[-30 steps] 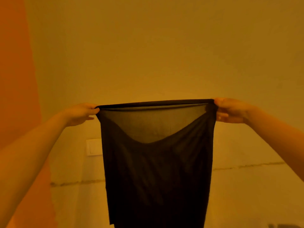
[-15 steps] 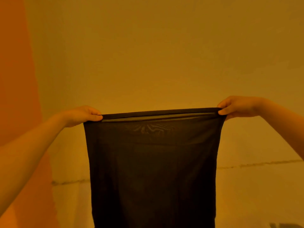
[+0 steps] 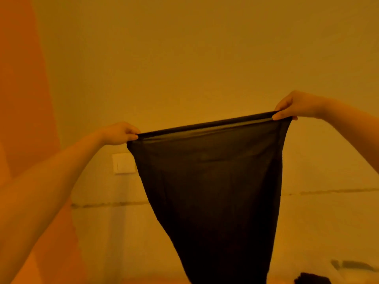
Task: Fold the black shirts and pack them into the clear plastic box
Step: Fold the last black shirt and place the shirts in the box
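Observation:
A thin black shirt (image 3: 213, 185) hangs in the air in front of me, stretched by its upper edge and narrowing toward the bottom of the view. My left hand (image 3: 120, 133) pinches the left end of that edge. My right hand (image 3: 295, 105) pinches the right end, held higher than the left, so the edge slopes up to the right. Another dark piece of cloth (image 3: 311, 279) shows at the bottom right. The clear plastic box is out of view.
A plain wall fills the background, with a white wall switch (image 3: 123, 162) left of the shirt. An orange panel (image 3: 22, 78) runs down the left side. A pale object (image 3: 354, 265) lies at the lower right edge.
My right hand has risen and moved right, tilting the top edge. The shirt's lower part has swung and narrowed to a point. The wall switch shows again beside the cloth.

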